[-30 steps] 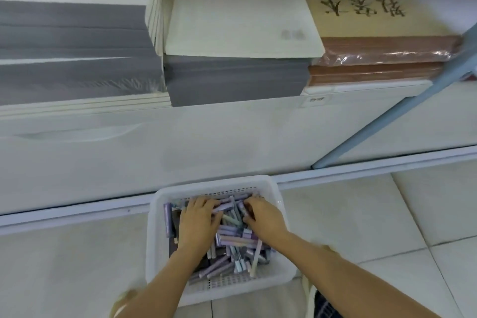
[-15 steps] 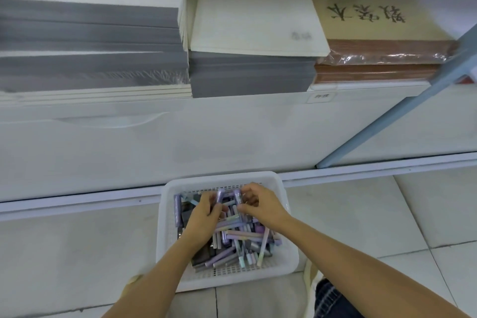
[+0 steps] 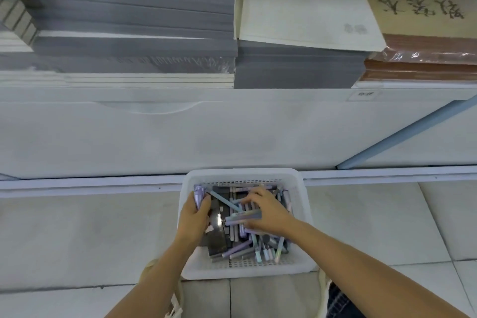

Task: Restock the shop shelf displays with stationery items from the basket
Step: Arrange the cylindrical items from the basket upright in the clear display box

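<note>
The fingers (image 3: 192,202) of the left hand (image 3: 193,218) are closed around a small bundle of purple pens (image 3: 199,193). The ends of the bundle stand up above the fist, at the left inner side of the basket (image 3: 242,172). The right hand (image 3: 269,214) lies palm down over the loose pens (image 3: 258,250) in the middle of the basket, and its fingers (image 3: 249,196) are curled down into the pile. A few pale pens come out to the left from under this palm. I cannot tell if the hand grips them or only rests on them.

The basket is white plastic with small holes in its walls. Many lilac, pale blue and pale green pens lie in it, crossing one another, and some dark flat packs (image 3: 219,236) lie under them on the left side. The basket stands on the tiled floor (image 3: 77,235), close against the white base of the shelf (image 3: 180,137).

On the shelf above are stacks of gray-edged paper (image 3: 129,20). To the right is a stack with a cream cover (image 3: 302,0), then a brown wrapped stack (image 3: 423,51) with black characters on top. A small label (image 3: 361,94) is fixed on the shelf edge, and a blue-gray bar (image 3: 402,134) runs slanted at the right.
</note>
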Tool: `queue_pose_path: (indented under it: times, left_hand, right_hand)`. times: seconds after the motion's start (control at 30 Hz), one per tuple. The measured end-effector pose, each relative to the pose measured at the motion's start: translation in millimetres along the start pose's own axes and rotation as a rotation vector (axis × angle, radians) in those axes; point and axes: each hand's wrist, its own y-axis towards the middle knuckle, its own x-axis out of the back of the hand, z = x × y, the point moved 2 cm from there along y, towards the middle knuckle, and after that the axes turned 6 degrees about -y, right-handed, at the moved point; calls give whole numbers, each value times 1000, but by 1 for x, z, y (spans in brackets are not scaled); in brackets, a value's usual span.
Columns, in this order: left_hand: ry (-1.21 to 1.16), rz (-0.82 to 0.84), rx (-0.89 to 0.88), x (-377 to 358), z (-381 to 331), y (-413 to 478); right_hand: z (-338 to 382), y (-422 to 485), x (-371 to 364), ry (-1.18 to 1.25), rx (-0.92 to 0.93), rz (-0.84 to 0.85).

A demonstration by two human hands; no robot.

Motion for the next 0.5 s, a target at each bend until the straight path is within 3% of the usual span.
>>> queue_pose_path:
  times: [0.3, 0.5]
  left_hand:
    - [46, 69, 57, -1, 9, 0]
    - [33, 109, 96, -6, 7, 0]
  right_hand:
    - [-10, 2, -13, -156, 6, 118]
    - [-4, -5, 9, 249, -86, 9]
